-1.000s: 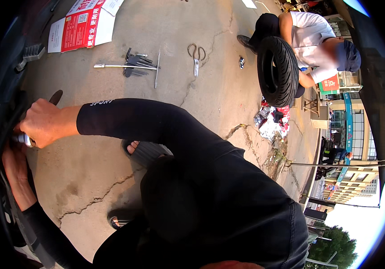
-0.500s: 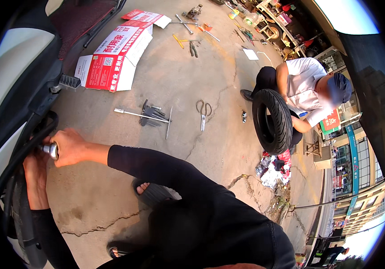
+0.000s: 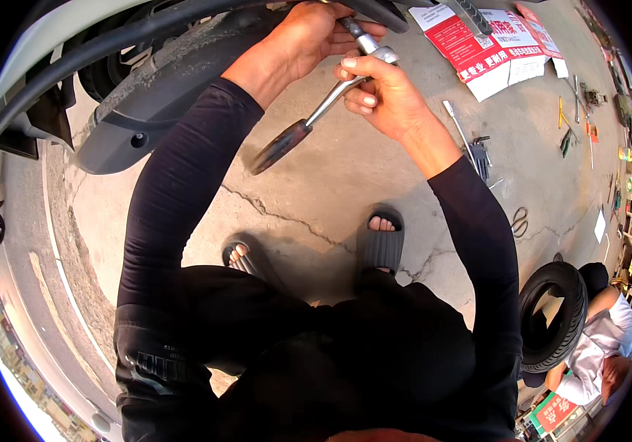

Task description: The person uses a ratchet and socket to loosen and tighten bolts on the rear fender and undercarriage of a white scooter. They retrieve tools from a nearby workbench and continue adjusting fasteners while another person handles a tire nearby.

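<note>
A ratchet wrench (image 3: 328,102) with a dark red-and-black grip slants down to the left, its socket end up against the underside of a scooter. My right hand (image 3: 393,96) is closed around the wrench near its head, thumb and fingers pinching the metal. My left hand (image 3: 297,40) has its fingers curled around the socket end, partly hidden by the scooter's body. Left of my hands, the scooter's black mudguard (image 3: 172,92) hangs over its tyre. What the socket sits on is out of sight.
Flattened red-and-white cardboard (image 3: 489,48) lies on the right. Hex keys (image 3: 480,156), a metal bar tool (image 3: 459,127) and scissors (image 3: 520,221) rest on cracked concrete. A co-worker (image 3: 603,346) crouches at lower right with a black tyre (image 3: 570,331). A road runs along the left.
My view has swung left, so the scooter is now at the top. The wrench's long handle is now visible, and my right hand has shifted its hold near the wrench head.
</note>
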The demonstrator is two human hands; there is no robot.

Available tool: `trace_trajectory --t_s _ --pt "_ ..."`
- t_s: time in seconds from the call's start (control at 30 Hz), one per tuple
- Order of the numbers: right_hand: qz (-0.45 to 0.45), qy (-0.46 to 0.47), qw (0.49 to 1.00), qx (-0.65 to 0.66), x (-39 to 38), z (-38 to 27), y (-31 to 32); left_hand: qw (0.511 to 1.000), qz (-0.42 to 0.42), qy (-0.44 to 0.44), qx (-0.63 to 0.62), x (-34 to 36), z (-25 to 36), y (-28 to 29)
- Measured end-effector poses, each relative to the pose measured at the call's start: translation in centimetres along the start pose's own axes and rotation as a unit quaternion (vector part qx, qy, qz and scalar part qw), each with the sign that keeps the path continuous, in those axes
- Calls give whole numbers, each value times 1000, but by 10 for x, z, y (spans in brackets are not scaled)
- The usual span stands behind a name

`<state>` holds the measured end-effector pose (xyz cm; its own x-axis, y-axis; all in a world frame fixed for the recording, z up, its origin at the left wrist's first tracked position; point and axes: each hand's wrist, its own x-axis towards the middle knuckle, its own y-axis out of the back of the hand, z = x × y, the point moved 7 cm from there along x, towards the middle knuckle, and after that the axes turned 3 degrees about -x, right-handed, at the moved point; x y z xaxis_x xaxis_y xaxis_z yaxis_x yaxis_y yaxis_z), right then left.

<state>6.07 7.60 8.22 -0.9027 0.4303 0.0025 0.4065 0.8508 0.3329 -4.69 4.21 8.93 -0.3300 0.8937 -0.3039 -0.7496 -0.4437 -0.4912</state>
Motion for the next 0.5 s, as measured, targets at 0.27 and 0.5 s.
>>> trace_trajectory --t_s 0.27,0.5 --pt "170 77 899 -395 -10 -26 36 984 68 -19 161 -6 -10 -4" --pt "-46 -146 885 439 4 -6 -23 999 -39 6 15 -1 5 9"
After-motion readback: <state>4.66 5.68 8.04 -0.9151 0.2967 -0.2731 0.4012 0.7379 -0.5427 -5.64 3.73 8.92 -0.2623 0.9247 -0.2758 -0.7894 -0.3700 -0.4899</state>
